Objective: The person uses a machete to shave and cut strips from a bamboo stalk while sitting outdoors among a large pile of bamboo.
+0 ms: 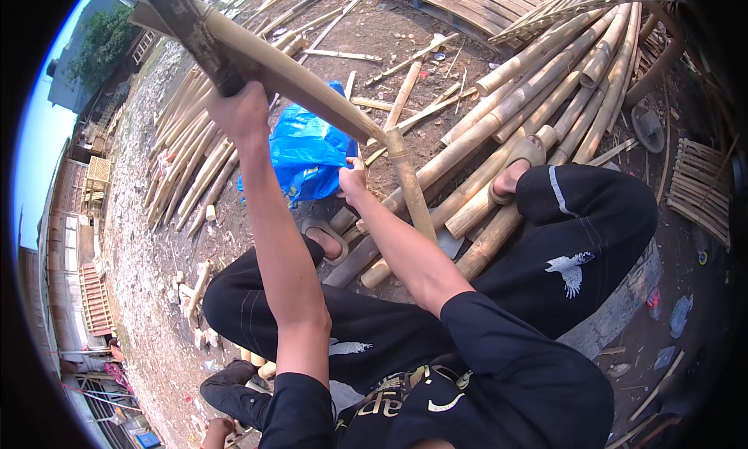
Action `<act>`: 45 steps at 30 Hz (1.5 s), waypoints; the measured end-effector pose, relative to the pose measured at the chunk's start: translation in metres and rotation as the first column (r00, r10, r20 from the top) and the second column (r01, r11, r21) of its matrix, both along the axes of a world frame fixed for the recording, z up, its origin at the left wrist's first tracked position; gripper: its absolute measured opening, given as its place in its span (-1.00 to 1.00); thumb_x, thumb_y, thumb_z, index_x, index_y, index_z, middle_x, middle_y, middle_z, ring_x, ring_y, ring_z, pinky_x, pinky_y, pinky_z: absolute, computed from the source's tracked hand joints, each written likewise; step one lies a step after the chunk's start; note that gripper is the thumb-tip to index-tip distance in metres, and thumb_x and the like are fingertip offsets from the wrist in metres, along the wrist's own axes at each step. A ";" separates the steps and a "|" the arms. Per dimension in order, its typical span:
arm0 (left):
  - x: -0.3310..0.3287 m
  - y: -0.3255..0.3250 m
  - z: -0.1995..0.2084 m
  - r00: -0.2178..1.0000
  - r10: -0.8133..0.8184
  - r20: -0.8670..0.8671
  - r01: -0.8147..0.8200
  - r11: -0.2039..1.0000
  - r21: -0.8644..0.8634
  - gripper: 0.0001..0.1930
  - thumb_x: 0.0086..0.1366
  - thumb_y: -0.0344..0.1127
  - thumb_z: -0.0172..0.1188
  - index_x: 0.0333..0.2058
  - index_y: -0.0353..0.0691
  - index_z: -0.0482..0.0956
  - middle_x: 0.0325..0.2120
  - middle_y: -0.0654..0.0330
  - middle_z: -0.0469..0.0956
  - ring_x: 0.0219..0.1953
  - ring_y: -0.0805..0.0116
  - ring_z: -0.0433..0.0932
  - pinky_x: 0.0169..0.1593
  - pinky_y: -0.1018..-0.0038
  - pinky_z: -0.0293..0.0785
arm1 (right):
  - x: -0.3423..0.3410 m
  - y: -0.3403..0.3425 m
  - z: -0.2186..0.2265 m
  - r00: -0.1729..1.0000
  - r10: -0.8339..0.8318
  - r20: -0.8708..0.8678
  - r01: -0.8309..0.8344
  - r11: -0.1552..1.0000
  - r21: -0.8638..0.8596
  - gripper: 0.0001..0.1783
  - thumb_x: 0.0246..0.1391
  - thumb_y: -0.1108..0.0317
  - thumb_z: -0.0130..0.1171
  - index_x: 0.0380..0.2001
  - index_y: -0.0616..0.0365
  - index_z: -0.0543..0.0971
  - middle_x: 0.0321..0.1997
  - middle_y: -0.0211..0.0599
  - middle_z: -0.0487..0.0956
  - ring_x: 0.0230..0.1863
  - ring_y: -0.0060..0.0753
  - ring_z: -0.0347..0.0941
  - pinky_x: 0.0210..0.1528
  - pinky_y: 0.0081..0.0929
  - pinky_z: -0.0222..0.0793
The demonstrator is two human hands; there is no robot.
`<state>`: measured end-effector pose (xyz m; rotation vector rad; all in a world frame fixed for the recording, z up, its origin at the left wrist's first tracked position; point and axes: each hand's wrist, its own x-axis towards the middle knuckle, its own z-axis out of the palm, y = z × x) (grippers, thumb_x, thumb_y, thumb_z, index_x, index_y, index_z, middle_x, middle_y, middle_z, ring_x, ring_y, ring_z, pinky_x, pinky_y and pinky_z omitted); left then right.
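Note:
My left hand (240,115) is raised and closed round the dark handle of a machete (191,40), its wide blade pointing up and away. Close behind the blade, a long split bamboo length (292,75) slants down to the right. Its lower end meets the tip of a bamboo piece (409,182) lying across the pile. Lower down, my right hand (353,181) has its fingers closed on the edge of a crumpled blue plastic bag (304,154). Anything inside the bag is hidden.
Bamboo poles (538,83) are heaped at right, running under my sandalled feet. Another stack of poles (191,149) lies at left. Bamboo scraps (401,94) litter the ground ahead. A slatted bamboo panel (701,188) lies far right. Another person's dark-clad leg (238,394) shows at lower left.

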<state>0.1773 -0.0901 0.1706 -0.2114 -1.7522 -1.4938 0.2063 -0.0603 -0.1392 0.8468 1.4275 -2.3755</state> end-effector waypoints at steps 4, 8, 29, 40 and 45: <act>0.003 0.034 -0.063 0.961 0.205 0.187 -0.172 0.969 -0.179 -0.92 -0.01 -0.51 0.16 -0.56 -0.44 0.56 -0.71 0.21 0.49 -0.61 0.48 0.46 -0.49 0.42 0.38 | -0.003 0.048 -0.019 0.976 -0.132 -0.171 0.194 0.884 0.426 -0.78 0.10 0.34 0.11 -0.49 0.30 0.55 -0.56 -0.20 0.55 -0.43 -0.26 0.51 -0.33 -0.16 0.38; 0.014 0.036 -0.064 0.968 0.175 0.180 -0.155 0.980 -0.121 -0.95 0.02 -0.53 0.22 -0.52 -0.42 0.57 -0.60 0.26 0.53 -0.56 0.53 0.45 -0.49 0.49 0.36 | -0.002 0.074 -0.011 0.969 0.089 -0.228 0.062 0.813 0.579 -0.61 0.10 0.16 0.22 -0.33 0.37 0.62 -0.36 0.04 0.65 -0.25 -0.14 0.60 -0.16 -0.22 0.41; 0.046 -0.010 -0.005 0.982 0.161 0.101 -0.154 0.985 -0.077 -0.82 0.08 -0.65 0.27 -0.28 -0.46 0.60 -0.38 0.15 0.60 -0.42 0.45 0.61 -0.35 0.33 0.75 | 0.033 0.100 0.004 0.871 0.347 -0.349 -0.080 0.799 0.596 -0.70 0.03 0.18 0.40 -0.29 0.19 0.73 -0.50 -0.03 0.66 -0.43 -0.24 0.66 -0.33 -0.27 0.46; 0.053 0.011 0.003 0.992 0.120 -0.030 -0.121 0.992 -0.038 -0.83 0.04 -0.65 0.31 -0.34 -0.44 0.61 -0.39 0.19 0.61 -0.38 0.45 0.59 -0.25 0.52 0.52 | 0.001 0.084 0.029 0.839 0.147 -0.523 0.232 0.774 0.590 -0.81 0.12 0.35 0.27 -0.29 0.27 0.67 -0.40 0.19 0.63 -0.27 0.13 0.64 -0.29 -0.12 0.45; 0.057 0.033 0.009 0.994 0.108 0.011 -0.107 0.992 -0.065 -0.89 0.08 -0.59 0.31 -0.38 -0.45 0.62 -0.43 0.22 0.61 -0.40 0.50 0.54 -0.29 0.56 0.43 | 0.009 0.089 0.027 0.683 0.157 -0.714 0.313 0.819 0.480 -0.74 0.10 0.34 0.29 -0.17 0.25 0.67 -0.31 0.17 0.64 -0.17 0.16 0.61 -0.22 -0.12 0.51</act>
